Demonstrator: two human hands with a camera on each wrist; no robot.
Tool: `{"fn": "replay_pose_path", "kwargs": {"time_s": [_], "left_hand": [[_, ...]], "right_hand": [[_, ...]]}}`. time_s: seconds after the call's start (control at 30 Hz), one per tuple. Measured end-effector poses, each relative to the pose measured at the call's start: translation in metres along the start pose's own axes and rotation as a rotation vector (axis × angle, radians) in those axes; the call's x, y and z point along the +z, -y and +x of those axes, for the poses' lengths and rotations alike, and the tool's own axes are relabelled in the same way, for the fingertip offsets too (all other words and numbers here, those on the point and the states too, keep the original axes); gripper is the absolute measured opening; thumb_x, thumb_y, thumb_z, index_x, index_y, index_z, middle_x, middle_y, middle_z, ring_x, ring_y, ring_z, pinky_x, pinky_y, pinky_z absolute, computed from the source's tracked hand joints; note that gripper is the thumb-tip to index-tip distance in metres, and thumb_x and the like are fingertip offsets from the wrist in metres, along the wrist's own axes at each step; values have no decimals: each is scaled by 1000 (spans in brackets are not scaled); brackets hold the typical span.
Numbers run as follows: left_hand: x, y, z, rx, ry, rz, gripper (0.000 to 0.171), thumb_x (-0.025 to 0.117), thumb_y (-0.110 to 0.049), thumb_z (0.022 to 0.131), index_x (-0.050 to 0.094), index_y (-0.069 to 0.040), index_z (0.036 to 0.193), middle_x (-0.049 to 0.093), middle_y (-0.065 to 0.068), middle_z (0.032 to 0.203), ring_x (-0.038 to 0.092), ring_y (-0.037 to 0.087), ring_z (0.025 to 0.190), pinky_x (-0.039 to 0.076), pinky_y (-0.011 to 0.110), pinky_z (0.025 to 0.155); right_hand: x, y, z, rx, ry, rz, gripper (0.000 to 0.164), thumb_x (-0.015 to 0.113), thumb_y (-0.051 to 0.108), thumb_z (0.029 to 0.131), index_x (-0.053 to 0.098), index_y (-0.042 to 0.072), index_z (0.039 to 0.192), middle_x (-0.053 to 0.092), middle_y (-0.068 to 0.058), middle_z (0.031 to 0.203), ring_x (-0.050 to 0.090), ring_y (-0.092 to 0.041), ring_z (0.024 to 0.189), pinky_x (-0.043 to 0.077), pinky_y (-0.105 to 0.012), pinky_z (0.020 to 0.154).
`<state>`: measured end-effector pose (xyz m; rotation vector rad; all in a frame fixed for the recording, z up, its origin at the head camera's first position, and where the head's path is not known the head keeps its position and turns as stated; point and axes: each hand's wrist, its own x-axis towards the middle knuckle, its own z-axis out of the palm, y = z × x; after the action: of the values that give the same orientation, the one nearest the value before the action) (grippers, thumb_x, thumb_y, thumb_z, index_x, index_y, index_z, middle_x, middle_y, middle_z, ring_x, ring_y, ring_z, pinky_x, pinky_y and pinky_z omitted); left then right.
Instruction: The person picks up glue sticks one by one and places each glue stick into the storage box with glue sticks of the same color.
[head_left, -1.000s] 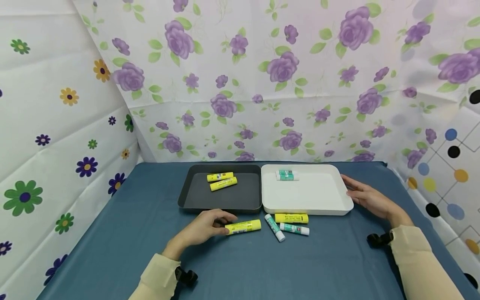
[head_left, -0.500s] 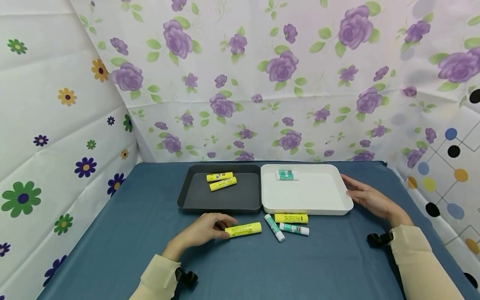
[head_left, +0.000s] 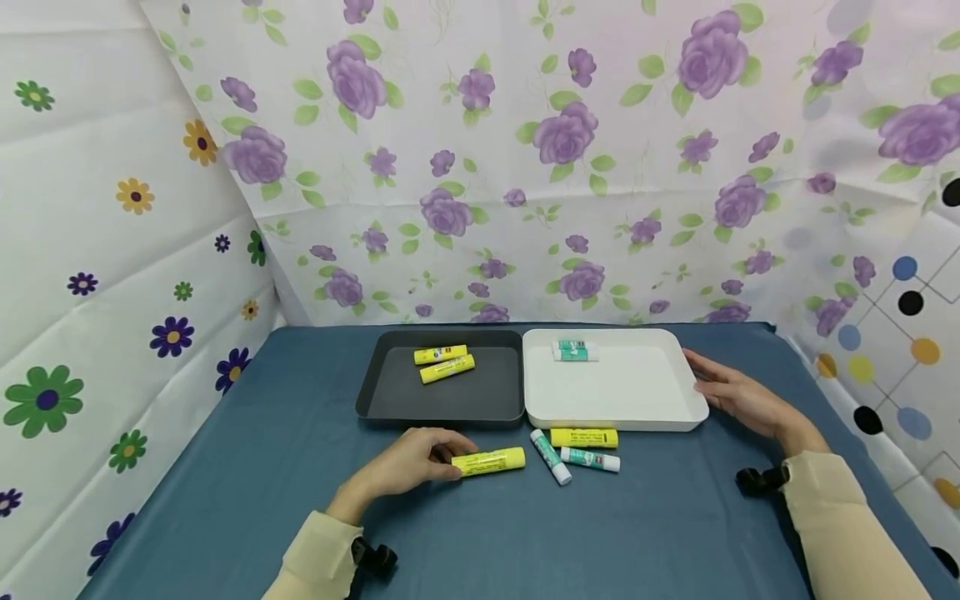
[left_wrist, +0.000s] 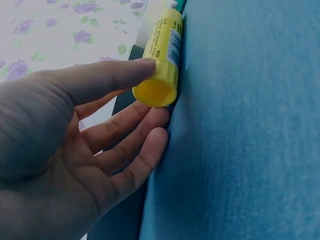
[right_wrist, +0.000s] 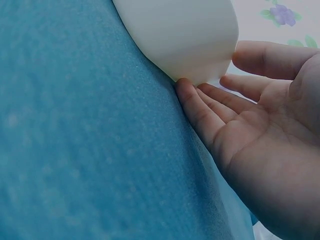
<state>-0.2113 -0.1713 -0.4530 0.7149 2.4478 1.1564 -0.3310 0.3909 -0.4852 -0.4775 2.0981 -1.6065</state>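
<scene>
My left hand (head_left: 405, 462) pinches the near end of a large yellow glue stick (head_left: 491, 461) between thumb and fingers, low over the cloth in front of the dark tray (head_left: 491, 396). The left wrist view shows the thumb on top of the yellow glue stick (left_wrist: 162, 45) and the other fingers spread below. At the white tray (head_left: 637, 383), my right hand (head_left: 746, 408) touches the right side with extended fingers. In the right wrist view, fingertips (right_wrist: 185, 86) meet the lower edge of the white tray (right_wrist: 185, 35).
Two yellow glue sticks (head_left: 447, 368) lie in the dark tray. Small green-and-white glue sticks (head_left: 575, 354) lie in the white tray. Before the trays are another yellow glue stick (head_left: 583, 437) and two green-and-white ones (head_left: 590, 460). A floral curtain (head_left: 480, 167) hangs behind the blue-covered table (head_left: 600, 542).
My left hand has shifted slightly toward me with the yellow glue stick. The right hand and both trays have stayed where they were.
</scene>
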Motion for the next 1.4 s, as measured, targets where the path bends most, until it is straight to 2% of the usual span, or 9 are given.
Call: {"fn": "replay_pose_path", "kwargs": {"time_s": [0.17,0.27,0.53,0.87,0.97,1.2,1.4], "left_hand": [[-2,-3,-1,-2,-38,-81,34,75,-13,98,72,-13,131,69,5,127,67,21,107,56,37,91],[-2,-3,-2,-11,-50,-99,34,74,-15,98,72,-13,132,67,7,131,67,23,108,56,38,91],[-2,1,-2,-33,-62,-104,34,75,-19,99,73,-13,132,68,3,126,65,18,98,54,30,84],[-2,2,-1,-33,-64,-121,32,75,-20,98,75,-12,129,72,2,116,62,19,90,53,29,79],[-2,1,-1,-32,-67,-139,32,76,-19,98,75,-10,129,73,3,116,62,21,91,53,28,79],[-1,2,-1,-51,-67,-169,32,79,-24,96,76,-15,126,73,1,119,65,22,94,54,30,82],[-1,4,0,-54,-56,-215,28,80,-25,95,77,-14,121,72,3,118,68,23,95,55,31,84]], "right_hand": [[1,1,0,-1,-2,0,75,48,19,112,-2,16,169,-14,-14,173,-15,-43,155,36,-7,96],[1,1,-1,0,0,0,76,48,19,112,-2,15,168,-15,-14,173,-16,-44,155,37,-7,96],[1,-1,-1,7,-8,19,75,48,18,112,-2,16,169,-14,-13,173,-14,-43,156,37,-7,97],[1,0,-1,-16,8,17,74,46,17,113,-3,14,168,-16,-15,172,-16,-44,155,37,-7,98],[2,1,-1,-15,5,18,75,47,17,113,-3,13,168,-15,-15,173,-16,-44,155,38,-7,97],[1,0,0,-4,2,14,73,45,18,113,-3,16,168,-14,-15,173,-12,-44,156,39,-8,97],[0,-1,-1,-5,-1,17,72,45,17,113,-2,16,169,-13,-14,173,-11,-44,156,40,-9,98]]}}
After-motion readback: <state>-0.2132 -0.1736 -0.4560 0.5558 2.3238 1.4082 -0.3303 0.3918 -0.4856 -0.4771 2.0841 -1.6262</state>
